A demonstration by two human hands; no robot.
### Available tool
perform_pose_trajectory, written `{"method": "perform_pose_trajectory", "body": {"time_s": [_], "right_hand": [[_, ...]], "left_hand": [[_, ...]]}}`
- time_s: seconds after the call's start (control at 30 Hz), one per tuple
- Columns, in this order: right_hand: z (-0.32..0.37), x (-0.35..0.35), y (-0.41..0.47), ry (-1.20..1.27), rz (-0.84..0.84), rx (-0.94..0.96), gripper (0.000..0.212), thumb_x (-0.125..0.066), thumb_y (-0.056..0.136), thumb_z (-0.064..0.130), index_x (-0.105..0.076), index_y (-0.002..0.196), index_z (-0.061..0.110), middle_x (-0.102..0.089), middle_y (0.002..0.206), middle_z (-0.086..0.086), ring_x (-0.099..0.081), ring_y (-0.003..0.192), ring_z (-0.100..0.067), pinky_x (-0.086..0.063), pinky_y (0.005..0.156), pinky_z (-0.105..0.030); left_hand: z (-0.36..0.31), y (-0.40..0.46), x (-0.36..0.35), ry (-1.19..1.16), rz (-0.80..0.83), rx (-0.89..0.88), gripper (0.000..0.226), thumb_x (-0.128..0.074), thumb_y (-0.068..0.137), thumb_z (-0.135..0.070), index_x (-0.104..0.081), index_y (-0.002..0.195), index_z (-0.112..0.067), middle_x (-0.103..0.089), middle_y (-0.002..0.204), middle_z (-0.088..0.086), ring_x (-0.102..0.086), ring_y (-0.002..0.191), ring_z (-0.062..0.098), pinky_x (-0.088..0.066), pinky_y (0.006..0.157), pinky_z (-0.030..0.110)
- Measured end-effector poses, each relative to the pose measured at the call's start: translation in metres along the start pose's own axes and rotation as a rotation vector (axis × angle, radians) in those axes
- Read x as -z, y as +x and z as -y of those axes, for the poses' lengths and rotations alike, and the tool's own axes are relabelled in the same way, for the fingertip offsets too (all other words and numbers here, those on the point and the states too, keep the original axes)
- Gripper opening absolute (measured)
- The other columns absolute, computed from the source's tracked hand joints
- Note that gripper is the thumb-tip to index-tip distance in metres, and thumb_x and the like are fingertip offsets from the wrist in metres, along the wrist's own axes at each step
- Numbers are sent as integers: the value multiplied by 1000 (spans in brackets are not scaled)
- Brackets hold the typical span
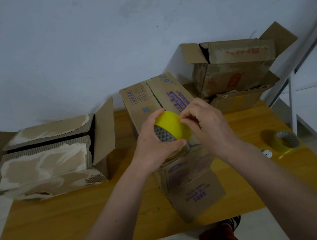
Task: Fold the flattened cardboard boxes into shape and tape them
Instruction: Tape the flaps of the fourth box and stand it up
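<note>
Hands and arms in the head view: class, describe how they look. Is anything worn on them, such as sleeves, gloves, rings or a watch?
Both arms are bare from the bottom edge of the picture up to the wrists; no sleeve shows. The left hand and the right hand wear no gloves. No ring, watch, bracelet or marking can be seen on either hand or wrist. The fingernails look short and unpainted, though the dim picture leaves that uncertain.

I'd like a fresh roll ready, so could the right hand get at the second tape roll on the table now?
Probably yes, once freed: the right hand is picking at the yellow tape roll, and bare table lies between it and the second roll.
</note>
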State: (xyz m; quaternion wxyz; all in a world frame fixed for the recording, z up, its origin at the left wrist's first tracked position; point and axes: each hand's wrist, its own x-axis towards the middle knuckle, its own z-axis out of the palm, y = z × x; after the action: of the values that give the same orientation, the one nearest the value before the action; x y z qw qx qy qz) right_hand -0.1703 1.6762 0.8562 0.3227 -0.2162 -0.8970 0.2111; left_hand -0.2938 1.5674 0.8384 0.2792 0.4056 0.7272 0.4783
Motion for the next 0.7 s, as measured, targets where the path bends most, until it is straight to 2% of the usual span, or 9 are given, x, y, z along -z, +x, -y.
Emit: {"method": "perform_pose_trajectory", "body": {"time_s": [0.13, 0.23, 0.33, 0.43, 0.6, 0.7], "right_hand": [[3, -3, -2, -19, 5, -47, 2, -58, 92, 10, -57, 93, 11, -47, 91, 5, -50, 80, -14, -48, 68, -34], [1, 0, -3, 42, -14, -24, 20, -64, 88, 9, -64, 108, 8, -54, 91, 1, -56, 82, -16, -52, 71, -37], [0, 3, -2, 70, -26, -4, 15, -71, 82, 5, -72, 96, 4, -62, 86, -5, -60, 77, -19, -54, 68, -38], [-2, 4, -1, 42, -23, 3, 5, -73, 80, 6, -72, 84, 4, -63, 82, -5, -59, 73, -17, -53, 66, -36], [1, 5, -3, -84, 45, 4, 5, -68, 85, 8, -65, 82, 8, -56, 84, 0, -54, 74, -14, -48, 67, -29], [4, 8, 0, -122, 173, -71, 13, -61, 90, 11, -54, 81, 17, -50, 85, 4, -49, 72, -11, -43, 67, -26]], "left_hand": [[-3, 0, 1, 35, -19, -27, 93, -88, 65, -28, -36, 142, -37, -40, 137, -6, -43, 122, 12, -46, 102, 40], [-4, 0, 4, 22, -29, -40, 92, -88, 65, -28, -36, 141, -36, -41, 136, -7, -42, 122, 10, -43, 104, 35], [-2, -2, 2, 23, -25, -32, 93, -89, 64, -29, -37, 141, -36, -40, 135, -7, -43, 122, 11, -45, 104, 39], [1, -3, -1, 44, -39, -38, 95, -89, 63, -30, -36, 141, -37, -39, 133, -7, -43, 122, 12, -46, 102, 41], [-2, -3, -4, 83, -43, -46, 94, -88, 66, -23, -33, 142, -36, -36, 133, -9, -38, 120, 7, -40, 105, 32], [-1, -5, -3, 117, -28, -67, 95, -88, 66, -22, -34, 143, -34, -35, 135, -6, -37, 123, 9, -39, 107, 32]]}}
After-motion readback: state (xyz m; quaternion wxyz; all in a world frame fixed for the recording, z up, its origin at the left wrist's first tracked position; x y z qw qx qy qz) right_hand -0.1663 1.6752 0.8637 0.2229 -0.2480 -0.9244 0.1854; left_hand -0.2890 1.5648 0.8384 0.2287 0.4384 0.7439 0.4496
